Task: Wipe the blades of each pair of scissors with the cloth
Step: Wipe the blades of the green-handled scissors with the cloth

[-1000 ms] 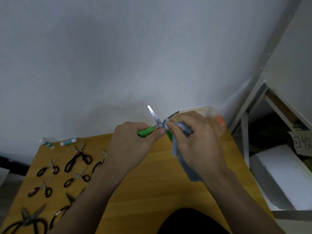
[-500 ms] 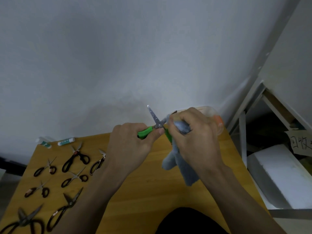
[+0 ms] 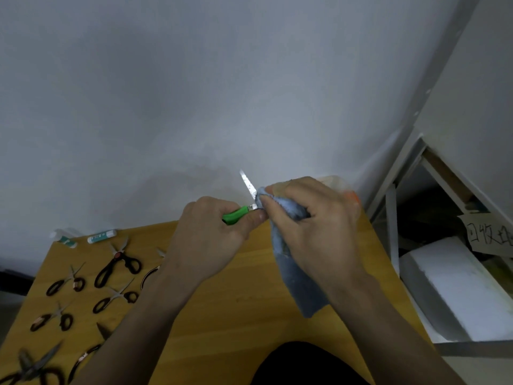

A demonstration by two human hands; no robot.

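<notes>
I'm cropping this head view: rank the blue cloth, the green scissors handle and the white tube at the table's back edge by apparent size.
1. Blue cloth
2. White tube and green scissors handle: they look alike; the left hand hides part of the handle, so no ranking.

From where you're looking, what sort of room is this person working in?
Probably a plain workroom or storage corner, not a kitchen. A bare wooden table stands against an unadorned wall; beside it a metal shelf holds foam blocks and a handwritten cardboard sign. Many scissors lie in rows.
</notes>
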